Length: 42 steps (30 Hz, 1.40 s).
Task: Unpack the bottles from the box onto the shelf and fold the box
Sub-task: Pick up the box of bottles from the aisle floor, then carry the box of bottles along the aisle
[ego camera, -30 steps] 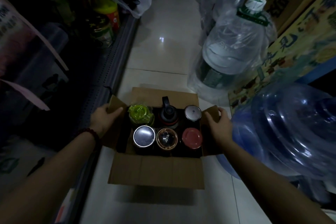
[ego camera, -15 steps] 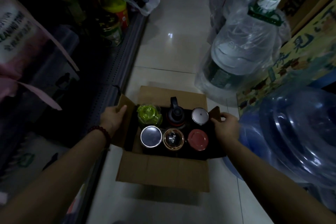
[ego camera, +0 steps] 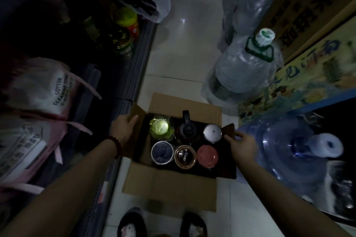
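Observation:
An open cardboard box (ego camera: 169,186) sits on the tiled floor in a dim aisle. Several bottles stand inside in two rows: a green-lidded one (ego camera: 161,127), a black one with a handle (ego camera: 187,131), a white-lidded one (ego camera: 212,132), a silver-lidded one (ego camera: 162,152), a bronze-rimmed one (ego camera: 185,156) and a red-lidded one (ego camera: 208,155). My left hand (ego camera: 124,128) grips the box's left side flap. My right hand (ego camera: 240,145) holds the right side flap near the white-lidded bottle. The low shelf (ego camera: 125,86) runs along the left.
Large water jugs wrapped in plastic (ego camera: 244,69) stand to the right, and a blue jug (ego camera: 292,150) lies beside the box. Bagged cotton towels (ego camera: 44,90) and jars (ego camera: 125,44) fill the left shelf. My feet in slippers (ego camera: 161,225) are just before the box.
The view has tilted down and back, bringing my slippers into sight. Both hands stay on the box's side flaps; the box sits at about the same spot on the floor.

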### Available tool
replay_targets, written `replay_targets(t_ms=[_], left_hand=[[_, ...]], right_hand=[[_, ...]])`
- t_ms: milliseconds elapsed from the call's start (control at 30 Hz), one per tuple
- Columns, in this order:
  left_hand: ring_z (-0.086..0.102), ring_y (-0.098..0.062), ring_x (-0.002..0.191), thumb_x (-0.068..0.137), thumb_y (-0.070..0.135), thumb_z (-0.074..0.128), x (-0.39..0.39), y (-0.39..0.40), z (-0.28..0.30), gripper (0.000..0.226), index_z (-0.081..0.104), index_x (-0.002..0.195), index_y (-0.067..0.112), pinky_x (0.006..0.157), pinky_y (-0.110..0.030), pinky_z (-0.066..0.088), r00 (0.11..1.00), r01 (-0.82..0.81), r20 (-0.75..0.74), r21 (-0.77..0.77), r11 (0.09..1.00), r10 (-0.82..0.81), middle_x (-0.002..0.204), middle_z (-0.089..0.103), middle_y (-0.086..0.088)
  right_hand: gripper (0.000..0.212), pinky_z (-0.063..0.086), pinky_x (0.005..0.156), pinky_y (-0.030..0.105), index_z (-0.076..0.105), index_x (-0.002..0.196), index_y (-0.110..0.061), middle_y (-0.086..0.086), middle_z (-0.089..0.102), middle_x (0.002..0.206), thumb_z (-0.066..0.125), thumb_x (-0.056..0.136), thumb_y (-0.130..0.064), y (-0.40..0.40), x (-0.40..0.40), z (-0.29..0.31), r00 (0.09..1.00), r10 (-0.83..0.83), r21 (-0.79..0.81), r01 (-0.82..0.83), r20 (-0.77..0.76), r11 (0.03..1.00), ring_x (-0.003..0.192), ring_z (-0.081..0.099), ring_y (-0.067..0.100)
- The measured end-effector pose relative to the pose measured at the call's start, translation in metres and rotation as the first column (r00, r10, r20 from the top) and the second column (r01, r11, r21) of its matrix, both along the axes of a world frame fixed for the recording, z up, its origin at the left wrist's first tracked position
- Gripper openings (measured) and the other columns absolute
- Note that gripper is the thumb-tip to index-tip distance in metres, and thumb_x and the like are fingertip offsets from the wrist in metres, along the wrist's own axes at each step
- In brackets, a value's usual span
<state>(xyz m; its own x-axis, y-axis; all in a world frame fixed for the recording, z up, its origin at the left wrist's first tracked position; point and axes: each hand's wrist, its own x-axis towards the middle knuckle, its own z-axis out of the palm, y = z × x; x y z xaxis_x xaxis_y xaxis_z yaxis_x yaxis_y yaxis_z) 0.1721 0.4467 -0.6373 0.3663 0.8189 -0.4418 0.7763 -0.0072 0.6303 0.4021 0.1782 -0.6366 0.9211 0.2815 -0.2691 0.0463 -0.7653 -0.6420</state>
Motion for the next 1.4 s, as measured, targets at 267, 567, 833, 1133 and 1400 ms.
replay_targets(t_ms=[267, 567, 833, 1133, 1400], left_hand=[[0.063, -0.027, 0.087, 0.095, 0.034, 0.049, 0.004, -0.021, 0.146, 0.031, 0.067, 0.093, 0.008, 0.067, -0.027, 0.040, 1.000, 0.007, -0.016, -0.022, 1.000, -0.007, 0.089, 0.067, -0.011], [0.065, -0.033, 0.095, 0.095, 0.028, 0.052, 0.029, -0.036, 0.327, 0.031, 0.068, 0.099, 0.002, 0.081, -0.038, 0.051, 0.995, 0.102, -0.002, 0.062, 0.993, -0.102, 0.098, 0.070, -0.021], [0.064, -0.036, 0.097, 0.093, 0.029, 0.054, 0.056, -0.065, 0.433, 0.029, 0.068, 0.100, 0.004, 0.073, -0.032, 0.043, 0.979, 0.206, -0.046, 0.171, 0.964, -0.201, 0.100, 0.069, -0.022], [0.062, -0.035, 0.087, 0.095, 0.032, 0.051, 0.078, -0.101, 0.469, 0.030, 0.056, 0.080, 0.007, 0.067, -0.030, 0.039, 0.888, 0.458, -0.061, 0.186, 0.869, -0.455, 0.081, 0.062, -0.013], [0.059, -0.033, 0.077, 0.095, 0.029, 0.051, 0.097, -0.151, 0.473, 0.032, 0.053, 0.073, 0.005, 0.063, -0.032, 0.037, 0.695, 0.714, -0.079, 0.196, 0.672, -0.715, 0.079, 0.062, -0.018]], right_hand=[[0.029, 0.046, 0.068, 0.029, 0.075, 0.101, -0.006, 0.015, 0.074, 0.096, 0.077, 0.077, -0.023, -0.016, 0.011, 0.163, 0.999, 0.016, -0.056, -0.014, 0.032, 0.998, 0.090, 0.068, 0.030], [0.038, 0.042, 0.069, 0.028, 0.072, 0.107, -0.006, 0.017, 0.073, 0.100, 0.079, 0.076, -0.025, -0.037, 0.024, 0.332, 0.995, -0.096, -0.010, 0.096, -0.019, 0.995, 0.093, 0.067, 0.033], [0.035, 0.047, 0.063, 0.026, 0.074, 0.106, -0.009, 0.012, 0.073, 0.096, 0.077, 0.078, -0.031, -0.083, 0.024, 0.431, 0.988, -0.155, 0.031, 0.155, -0.010, 0.987, 0.080, 0.065, 0.026], [0.038, 0.052, 0.076, 0.033, 0.073, 0.107, -0.011, 0.012, 0.073, 0.103, 0.078, 0.076, -0.031, -0.155, -0.030, 0.474, 0.908, -0.419, 0.001, 0.419, 0.021, 0.908, 0.097, 0.066, 0.031], [0.033, 0.046, 0.070, 0.027, 0.074, 0.104, -0.009, 0.012, 0.073, 0.098, 0.078, 0.076, -0.026, -0.224, -0.107, 0.483, 0.732, -0.681, 0.006, 0.681, 0.011, 0.733, 0.093, 0.066, 0.030]])
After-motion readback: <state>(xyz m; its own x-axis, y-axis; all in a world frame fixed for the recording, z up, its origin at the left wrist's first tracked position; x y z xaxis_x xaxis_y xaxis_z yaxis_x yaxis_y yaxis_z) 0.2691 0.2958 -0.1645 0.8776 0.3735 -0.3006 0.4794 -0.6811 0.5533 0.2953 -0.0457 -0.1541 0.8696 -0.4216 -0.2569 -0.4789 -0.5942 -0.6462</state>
